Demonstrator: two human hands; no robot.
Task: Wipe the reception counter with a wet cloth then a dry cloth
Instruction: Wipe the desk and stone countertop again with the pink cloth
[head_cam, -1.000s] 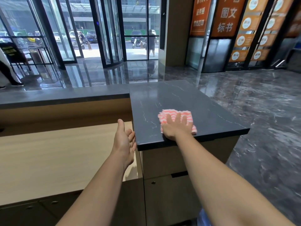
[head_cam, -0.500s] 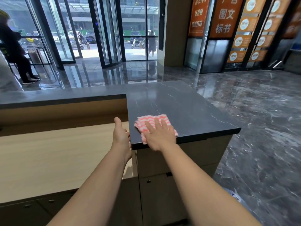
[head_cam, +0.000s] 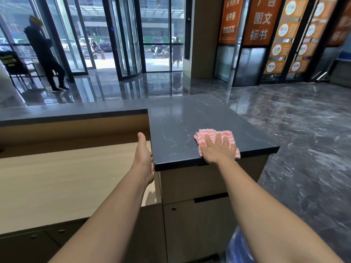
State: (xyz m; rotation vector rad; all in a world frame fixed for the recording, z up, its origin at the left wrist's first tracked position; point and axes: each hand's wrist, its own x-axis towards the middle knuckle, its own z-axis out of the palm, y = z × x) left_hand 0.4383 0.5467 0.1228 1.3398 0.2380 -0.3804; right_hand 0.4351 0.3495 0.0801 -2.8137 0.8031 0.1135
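On my left the lower wooden desk (head_cam: 66,177) runs alongside, and my left hand (head_cam: 143,154) is held edge-on over it, thumb up, fingers straight and together, with nothing in it. It sits right against the left edge of the dark stone counter (head_cam: 190,118); I cannot tell whether the fingertips touch the slab. On the slab itself, towards the near right part, lies the pink-and-white striped cloth (head_cam: 226,134), and my right hand (head_cam: 216,149) lies flat on top of it with fingers spread, pressing down rather than gripping. The heel of that hand is at the near edge, and the cloth's lower right corner reaches that edge too. That, I think, is the main risk: since I only press with an open palm, a pull towards me could drag the cloth over the lip and drop it down the cabinet front. A quick stroke might also let the cloth bunch up or slide out from under my fingers, leaving streaks. The far half and the left strip of the top look easy to miss from this spot. I cannot tell whether this cloth is wet, and I see no second one, so the drying pass may stall. To the right, the polished floor (head_cam: 303,130) would show any drips.
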